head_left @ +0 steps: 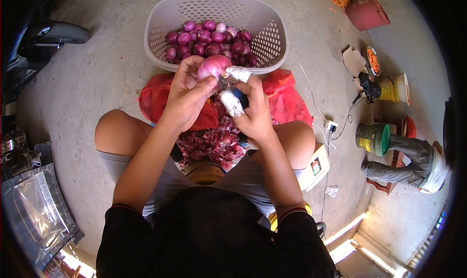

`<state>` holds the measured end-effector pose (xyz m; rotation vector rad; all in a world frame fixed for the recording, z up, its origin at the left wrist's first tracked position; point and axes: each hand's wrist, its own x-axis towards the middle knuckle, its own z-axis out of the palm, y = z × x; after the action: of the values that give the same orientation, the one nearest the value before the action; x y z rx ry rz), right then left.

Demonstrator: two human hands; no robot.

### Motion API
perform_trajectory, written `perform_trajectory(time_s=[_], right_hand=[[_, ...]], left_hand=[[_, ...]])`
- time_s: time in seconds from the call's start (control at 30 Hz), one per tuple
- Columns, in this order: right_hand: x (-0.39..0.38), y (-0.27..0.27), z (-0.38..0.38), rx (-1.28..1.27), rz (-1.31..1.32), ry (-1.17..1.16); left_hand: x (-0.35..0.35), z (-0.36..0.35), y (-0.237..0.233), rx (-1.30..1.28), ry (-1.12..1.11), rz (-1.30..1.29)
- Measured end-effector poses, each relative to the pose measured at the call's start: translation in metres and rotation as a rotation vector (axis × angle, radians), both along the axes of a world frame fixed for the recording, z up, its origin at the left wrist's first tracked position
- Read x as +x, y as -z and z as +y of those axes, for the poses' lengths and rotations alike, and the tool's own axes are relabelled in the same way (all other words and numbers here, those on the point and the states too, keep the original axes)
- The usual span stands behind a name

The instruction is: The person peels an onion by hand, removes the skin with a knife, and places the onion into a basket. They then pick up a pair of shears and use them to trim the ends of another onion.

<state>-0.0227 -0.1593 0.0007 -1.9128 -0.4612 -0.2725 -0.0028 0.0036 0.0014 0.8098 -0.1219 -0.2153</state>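
My left hand (187,91) grips a red onion (213,67) between thumb and fingers, above the near rim of the basket. My right hand (255,108) is closed around a small knife (224,82), its dark blade at the onion's lower right side. White wrapping (231,103) covers my right thumb and index finger; the knife's handle is mostly hidden. Beyond my hands, a grey perforated plastic basket (281,40) holds many red onions (206,39). Below my hands, between my knees, lies a heap of onion skins (214,141).
Red mesh sacking (288,99) lies on both sides of the skins. At right are a power strip (331,126) with cords, a green bucket (372,139), a yellow bucket (389,90) and a person in grey trousers (406,164). A wheel (63,32) stands at upper left.
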Motion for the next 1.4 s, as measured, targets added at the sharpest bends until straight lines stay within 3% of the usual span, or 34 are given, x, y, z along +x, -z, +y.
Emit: perform_trajectory(time_s=[0.5, 0.67, 0.73, 0.83, 0.93, 1.1, 1.27, 1.37, 1.4], right_hand=[[0.007, 0.002, 0.003, -0.032, -0.078, 0.023], [0.013, 0.018, -0.003, 0.18, 0.014, 0.065], [0.012, 0.017, 0.002, 0.396, 0.009, 0.029], [0.002, 0.005, -0.004, 0.244, 0.138, -0.115], [0.005, 0.012, -0.005, 0.071, -0.048, -0.082], [0.006, 0.005, -0.006, 0.161, 0.077, -0.104], [0.008, 0.005, -0.009, 0.212, 0.006, -0.116], [0.005, -0.004, -0.008, 0.422, 0.097, -0.123], [0.006, -0.004, -0.01, 0.371, 0.099, -0.136]], left_hand=[[-0.002, 0.0, 0.004, -0.091, 0.016, 0.083], [-0.003, -0.001, -0.005, -0.158, 0.062, 0.106], [-0.003, -0.002, -0.008, -0.154, 0.075, 0.084], [-0.005, 0.001, -0.009, -0.109, 0.06, 0.064], [-0.003, 0.002, -0.004, -0.038, 0.033, 0.038], [-0.003, 0.0, -0.003, 0.057, -0.018, -0.003], [0.004, -0.002, -0.001, 0.276, -0.191, -0.356], [0.011, 0.002, -0.004, 0.442, -0.322, -0.607], [0.012, 0.003, -0.004, 0.5, -0.358, -0.681]])
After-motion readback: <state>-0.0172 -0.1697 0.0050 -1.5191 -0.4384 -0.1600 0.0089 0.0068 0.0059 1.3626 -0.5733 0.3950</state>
